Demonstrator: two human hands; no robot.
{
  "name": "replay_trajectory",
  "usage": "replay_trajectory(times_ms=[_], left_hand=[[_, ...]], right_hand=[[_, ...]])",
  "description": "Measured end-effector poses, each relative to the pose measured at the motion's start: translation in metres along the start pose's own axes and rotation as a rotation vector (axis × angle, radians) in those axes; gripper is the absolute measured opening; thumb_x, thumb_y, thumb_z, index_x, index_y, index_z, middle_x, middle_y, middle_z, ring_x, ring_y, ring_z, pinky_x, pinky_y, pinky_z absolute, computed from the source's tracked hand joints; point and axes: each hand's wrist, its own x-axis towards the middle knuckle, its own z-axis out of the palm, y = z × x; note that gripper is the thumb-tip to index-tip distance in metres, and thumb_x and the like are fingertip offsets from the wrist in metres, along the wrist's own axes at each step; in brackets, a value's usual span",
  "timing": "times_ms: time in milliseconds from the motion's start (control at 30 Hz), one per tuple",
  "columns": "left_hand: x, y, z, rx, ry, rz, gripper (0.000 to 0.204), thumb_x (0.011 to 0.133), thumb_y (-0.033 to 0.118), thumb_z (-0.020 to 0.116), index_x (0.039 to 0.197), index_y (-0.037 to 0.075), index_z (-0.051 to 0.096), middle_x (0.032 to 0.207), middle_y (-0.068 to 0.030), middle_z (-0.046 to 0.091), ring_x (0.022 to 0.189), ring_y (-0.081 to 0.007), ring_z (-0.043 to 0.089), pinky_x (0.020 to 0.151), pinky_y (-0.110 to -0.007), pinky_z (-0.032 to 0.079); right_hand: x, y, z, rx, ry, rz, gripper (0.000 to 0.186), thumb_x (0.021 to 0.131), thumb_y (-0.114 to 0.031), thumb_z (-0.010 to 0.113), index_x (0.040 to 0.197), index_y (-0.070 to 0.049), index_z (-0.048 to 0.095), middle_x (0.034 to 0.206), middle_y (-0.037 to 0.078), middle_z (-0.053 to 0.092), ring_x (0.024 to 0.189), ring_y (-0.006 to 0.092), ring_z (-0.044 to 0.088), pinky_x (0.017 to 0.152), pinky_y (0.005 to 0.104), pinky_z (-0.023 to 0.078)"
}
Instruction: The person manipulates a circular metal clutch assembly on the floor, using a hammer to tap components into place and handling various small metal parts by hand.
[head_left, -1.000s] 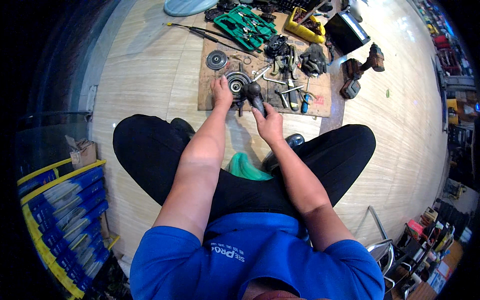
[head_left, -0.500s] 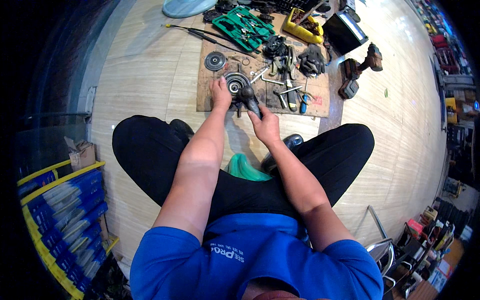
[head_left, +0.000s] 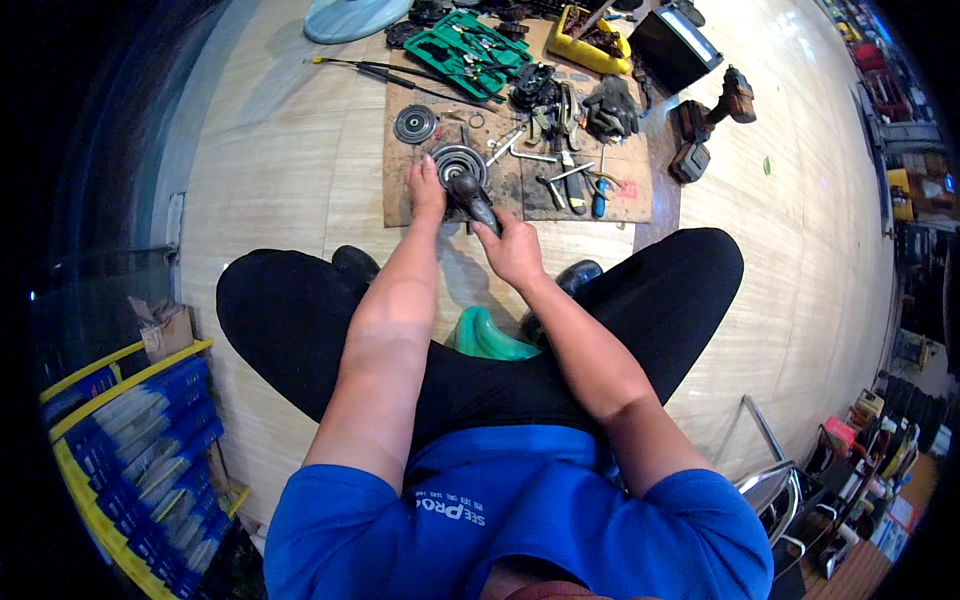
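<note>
My left hand (head_left: 425,192) grips the left edge of a round, grooved metal pulley (head_left: 460,156) on a stained cardboard sheet (head_left: 640,175). My right hand (head_left: 505,240) is closed on a dark tool (head_left: 470,198), whose rounded head covers part of the pulley's centre. A smaller metal disc (head_left: 415,123) lies behind the pulley, beside a thin ring (head_left: 477,119). To the right are hex keys (head_left: 532,156), pliers, a blue-handled screwdriver (head_left: 598,200) and dark gloves (head_left: 610,108).
Behind are a green tool case (head_left: 455,50), yellow bin (head_left: 587,40), black box (head_left: 675,55) and cables (head_left: 370,68). A cordless driver (head_left: 730,100) rests right. I sit cross-legged over a green seat (head_left: 485,330). A blue-and-yellow rack (head_left: 140,440) stands left, metal tubing (head_left: 760,430) right.
The tool in my right hand has moved left, further over the pulley's centre, and my right hand with it. The whole view has shifted slightly. My left hand stays at the pulley's edge.
</note>
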Motion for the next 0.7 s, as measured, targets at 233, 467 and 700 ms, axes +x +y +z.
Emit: replay_trajectory(times_ms=[233,467,700], left_hand=[[0.0,0.003,-0.004,0.011,-0.047,0.002,0.045,0.099,0.039,0.045,0.104,-0.004,0.059,0.104,-0.0215,0.06,0.097,-0.0326,0.056,0.087,-0.042,0.042],[0.001,0.006,-0.012,-0.111,-0.149,-0.138,0.048,0.1,0.04,0.043,0.111,-0.004,0.059,0.132,-0.0292,0.045,0.127,-0.0426,0.039,0.108,-0.047,0.029],[-0.003,0.011,-0.009,-0.053,-0.103,-0.118,0.047,0.101,0.038,0.042,0.112,-0.004,0.059,0.138,-0.0319,0.04,0.133,-0.0437,0.034,0.111,-0.047,0.026]], right_hand=[[0.004,0.002,0.002,0.016,0.018,-0.035,0.036,0.083,-0.034,0.069,0.099,-0.002,0.065,0.079,0.026,0.065,0.076,0.0443,0.064,0.068,0.0498,0.051],[0.008,-0.005,0.003,0.101,0.06,-0.057,0.036,0.082,-0.032,0.07,0.101,-0.001,0.066,0.082,0.027,0.065,0.078,0.0442,0.064,0.07,0.0493,0.051],[0.035,-0.01,-0.002,0.109,0.246,-0.064,0.04,0.083,-0.03,0.072,0.104,0.004,0.066,0.074,0.024,0.065,0.067,0.034,0.066,0.064,0.0395,0.051]])
